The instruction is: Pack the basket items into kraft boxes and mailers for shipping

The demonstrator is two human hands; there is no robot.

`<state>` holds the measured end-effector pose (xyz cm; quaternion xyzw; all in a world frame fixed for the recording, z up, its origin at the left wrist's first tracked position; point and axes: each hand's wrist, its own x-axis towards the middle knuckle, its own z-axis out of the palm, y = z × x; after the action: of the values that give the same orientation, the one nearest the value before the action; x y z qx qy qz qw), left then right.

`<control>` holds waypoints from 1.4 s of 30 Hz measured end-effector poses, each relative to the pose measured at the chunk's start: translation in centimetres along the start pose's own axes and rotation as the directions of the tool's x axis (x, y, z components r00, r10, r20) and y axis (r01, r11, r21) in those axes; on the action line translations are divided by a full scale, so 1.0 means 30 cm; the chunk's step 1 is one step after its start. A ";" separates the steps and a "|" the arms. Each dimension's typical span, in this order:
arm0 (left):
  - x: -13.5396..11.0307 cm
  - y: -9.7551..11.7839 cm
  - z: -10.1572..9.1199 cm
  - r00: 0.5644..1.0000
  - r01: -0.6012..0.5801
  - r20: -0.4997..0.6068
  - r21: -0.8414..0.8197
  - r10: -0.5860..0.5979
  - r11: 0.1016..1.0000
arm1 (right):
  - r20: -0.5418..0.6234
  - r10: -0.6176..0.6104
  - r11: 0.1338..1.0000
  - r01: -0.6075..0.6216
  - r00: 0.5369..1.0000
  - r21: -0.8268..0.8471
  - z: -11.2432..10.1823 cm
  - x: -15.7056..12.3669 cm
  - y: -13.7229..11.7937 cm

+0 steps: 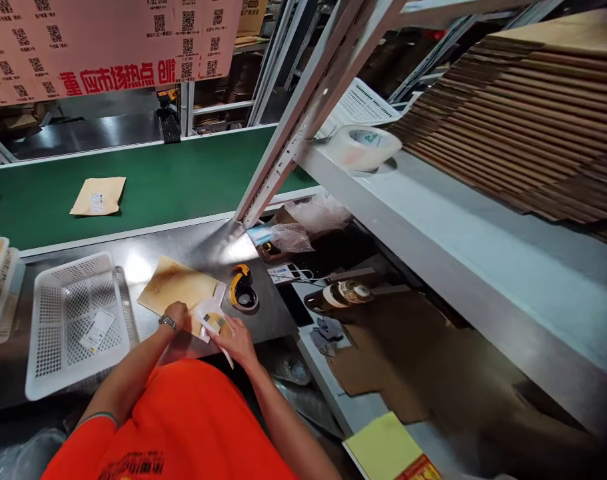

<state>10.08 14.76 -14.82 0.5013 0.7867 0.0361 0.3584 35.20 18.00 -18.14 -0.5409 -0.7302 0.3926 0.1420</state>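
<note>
Packing station seen from above. To the right, a grey shelf [483, 253] carries a slanted stack of flattened cartons [523, 113] and, at its far end, a roll of clear tape [364, 147], both kept within arm's reach of the worker. Across the far side runs a green conveyor belt [193, 173] with one sealed kraft mailer [98, 196] lying flat on it, well apart from the hands. On the steel worktable [208, 243], a white perforated basket [76, 320] stands at near left with a small label in it. Near the centre lies the kraft envelope [176, 288], flat on the table so that it can be worked against a firm surface. The left hand [177, 316], a watch at its wrist, rests curled on the envelope's near edge and pins it. The right hand [236, 340] pinches a small white packet [214, 322] at the envelope's right corner, seemingly at its opening. A yellow tape dispenser [242, 288] sits just beyond the right hand.
</note>
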 end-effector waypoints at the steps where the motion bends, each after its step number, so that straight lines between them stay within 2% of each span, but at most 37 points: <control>1: -0.005 -0.004 0.001 1.000 0.004 -0.001 -0.035 -0.004 0.999 | 0.007 -0.016 1.000 0.016 1.000 0.002 0.011 0.008 -0.011; 6: -0.027 -0.020 0.022 0.994 0.086 -0.042 -0.208 -0.096 0.974 | 0.059 -0.100 0.995 0.100 0.993 0.014 0.064 0.035 -0.037; 10: -0.032 -0.047 0.024 0.971 0.166 -0.107 -0.332 -0.212 0.928 | 0.095 -0.153 0.984 0.160 0.984 -0.078 0.083 0.037 -0.041; 15: -0.029 -0.070 0.000 0.945 0.123 -0.227 -0.417 -0.234 0.900 | 0.176 -0.250 0.942 0.281 0.952 -0.181 0.066 0.030 -0.077; 19: -0.049 -0.078 -0.009 0.947 -0.006 -0.298 -0.398 -0.123 0.917 | 0.237 -0.291 0.903 0.348 0.927 -0.251 0.043 0.033 -0.126; 24: -0.099 -0.100 -0.001 0.941 -0.202 -0.319 -0.267 0.112 0.942 | 0.165 -0.207 0.930 0.246 0.964 -0.273 0.038 0.057 -0.157; 28: -0.121 -0.091 0.005 0.928 -0.274 -0.302 -0.154 0.219 0.949 | 0.112 -0.163 0.943 0.188 0.980 -0.275 0.055 0.051 -0.182; 32: -0.136 -0.057 0.008 0.920 -0.316 -0.266 -0.066 0.289 0.946 | 0.137 -0.232 0.913 0.264 0.963 -0.312 0.090 0.024 -0.236; 34: -0.152 -0.044 0.010 0.917 -0.347 -0.228 -0.049 0.328 0.937 | 0.086 -0.190 0.918 0.208 0.978 -0.338 0.109 0.018 -0.262; 37: -0.180 -0.037 0.010 0.896 -0.425 -0.170 -0.058 0.410 0.903 | 0.000 -0.039 0.944 0.037 0.999 -0.327 0.125 0.022 -0.287; 38: -0.188 -0.039 0.007 0.885 -0.445 -0.192 -0.083 0.424 0.892 | -0.006 -0.005 0.951 0.003 1.000 -0.309 0.126 0.026 -0.292; 39: -0.195 -0.043 0.002 0.878 -0.447 -0.257 -0.135 0.405 0.884 | -0.007 0.014 0.958 -0.015 1.000 -0.285 0.126 0.030 -0.298; 40: -0.199 -0.047 -0.005 0.875 -0.424 -0.351 -0.222 0.334 0.878 | -0.012 0.022 0.966 -0.024 1.000 -0.259 0.126 0.034 -0.305; 41: -0.201 -0.052 -0.012 0.880 -0.373 -0.431 -0.359 0.202 0.856 | -0.024 0.027 0.972 -0.032 0.999 -0.231 0.127 0.037 -0.314; 42: -0.201 -0.058 -0.018 0.887 -0.305 -0.460 -0.518 0.040 0.799 | -0.041 0.034 0.978 -0.042 0.999 -0.204 0.129 0.040 -0.325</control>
<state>9.87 9.14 -11.97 0.4199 0.7466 0.4147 0.3071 25.70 16.40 -13.83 -0.5737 -0.7533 0.3081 0.0916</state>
